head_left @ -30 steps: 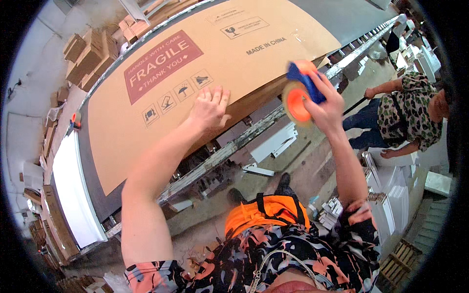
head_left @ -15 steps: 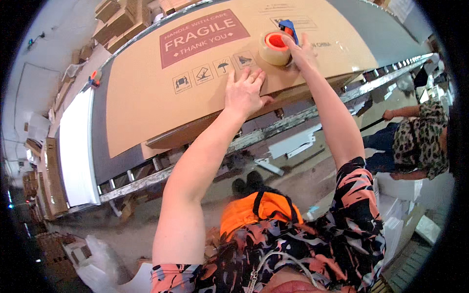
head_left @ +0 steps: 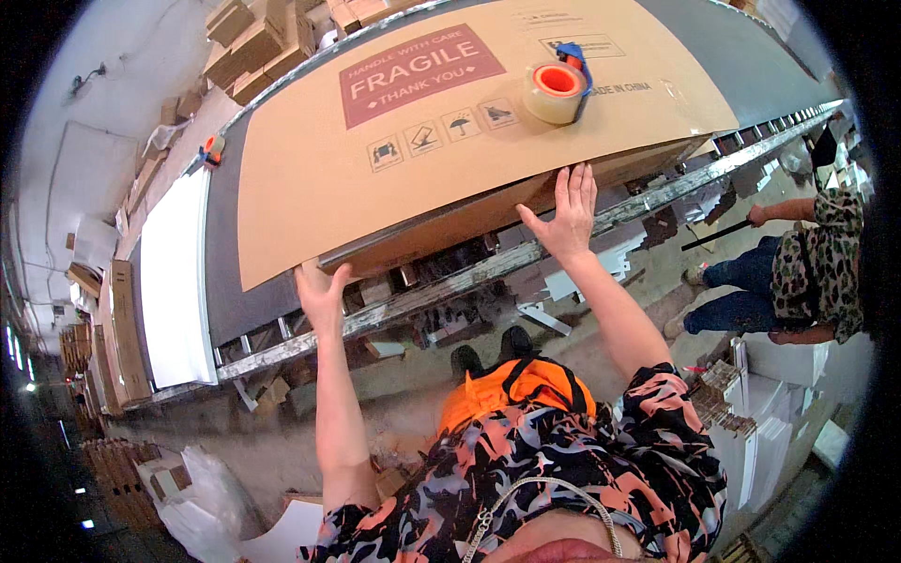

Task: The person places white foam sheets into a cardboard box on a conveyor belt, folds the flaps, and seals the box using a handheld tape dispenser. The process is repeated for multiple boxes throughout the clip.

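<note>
A large flat cardboard carton (head_left: 404, 206) with a dark red label (head_left: 422, 73) and a row of handling symbols lies before me. Its top sheet overhangs the near side, where a gap shows beneath. My left hand (head_left: 322, 298) is at the near left corner, thumb and forefinger apart, the other fingers partly hidden. Against the carton's near edge, right of its middle, my right hand (head_left: 567, 223) rests with fingers stretched and thumb spread. A clear tape roll (head_left: 552, 105) with a red core, in a blue-and-red dispenser, sits on the carton's far right, touched by neither hand.
The carton lies on a dark conveyor belt (head_left: 246, 225) with a metal side rail (head_left: 450, 281). A white panel (head_left: 178, 281) and another tape dispenser (head_left: 212, 150) are at the left. Stacked cartons (head_left: 258, 47) stand beyond. At right, a person in a patterned top (head_left: 817, 267) holds a dark rod.
My right hand has let go of the tape dispenser and come down to the carton's near edge. My left hand has moved from the top to the near left corner.
</note>
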Action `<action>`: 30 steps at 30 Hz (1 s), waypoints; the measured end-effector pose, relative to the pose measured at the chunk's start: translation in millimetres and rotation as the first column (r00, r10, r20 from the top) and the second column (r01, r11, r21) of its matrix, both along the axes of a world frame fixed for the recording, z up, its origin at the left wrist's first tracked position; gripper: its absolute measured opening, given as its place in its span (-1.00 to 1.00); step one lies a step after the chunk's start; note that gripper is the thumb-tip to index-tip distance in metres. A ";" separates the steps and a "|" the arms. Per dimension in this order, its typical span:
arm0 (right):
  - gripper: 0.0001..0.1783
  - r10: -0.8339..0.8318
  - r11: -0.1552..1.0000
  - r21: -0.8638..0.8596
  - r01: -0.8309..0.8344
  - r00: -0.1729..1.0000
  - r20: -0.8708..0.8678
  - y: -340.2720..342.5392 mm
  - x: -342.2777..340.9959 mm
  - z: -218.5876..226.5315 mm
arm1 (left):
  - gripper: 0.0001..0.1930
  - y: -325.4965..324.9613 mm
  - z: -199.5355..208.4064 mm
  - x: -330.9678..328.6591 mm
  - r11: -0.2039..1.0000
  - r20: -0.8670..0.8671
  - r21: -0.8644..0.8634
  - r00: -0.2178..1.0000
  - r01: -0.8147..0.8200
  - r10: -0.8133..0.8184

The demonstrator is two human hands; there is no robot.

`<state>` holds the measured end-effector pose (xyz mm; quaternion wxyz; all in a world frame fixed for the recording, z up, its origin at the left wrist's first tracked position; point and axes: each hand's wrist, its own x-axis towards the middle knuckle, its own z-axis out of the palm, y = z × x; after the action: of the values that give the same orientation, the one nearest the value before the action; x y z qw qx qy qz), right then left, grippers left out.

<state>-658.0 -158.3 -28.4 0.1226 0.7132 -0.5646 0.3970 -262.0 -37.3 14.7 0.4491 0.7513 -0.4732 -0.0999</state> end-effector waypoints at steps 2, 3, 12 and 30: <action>-0.01 0.053 0.999 0.006 -0.053 0.995 -0.084 3.0 6.4 5.0 | -0.32 -24.5 0.4 -4.3 0.997 0.145 0.070 0.989 0.016 -0.026; -0.04 0.090 0.996 0.019 -0.088 0.991 -0.103 4.1 11.0 7.4 | -0.36 -28.4 -14.0 2.3 0.997 0.191 0.080 0.982 -0.016 0.000; -0.36 0.322 0.926 0.310 -0.217 0.881 -0.345 -20.8 -0.5 40.2 | -0.38 -50.5 -20.1 -19.8 0.971 0.538 0.215 0.816 0.110 -0.211; -0.50 0.355 0.932 0.157 -0.327 0.727 -0.588 2.6 84.3 30.0 | -0.15 -30.2 -37.8 -27.2 0.985 0.394 -0.091 0.903 -0.147 0.171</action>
<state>-573.7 -155.7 1.6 0.2067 0.8961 -0.3628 0.1506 -289.2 -67.5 -23.0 0.3716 0.7782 -0.4950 0.1066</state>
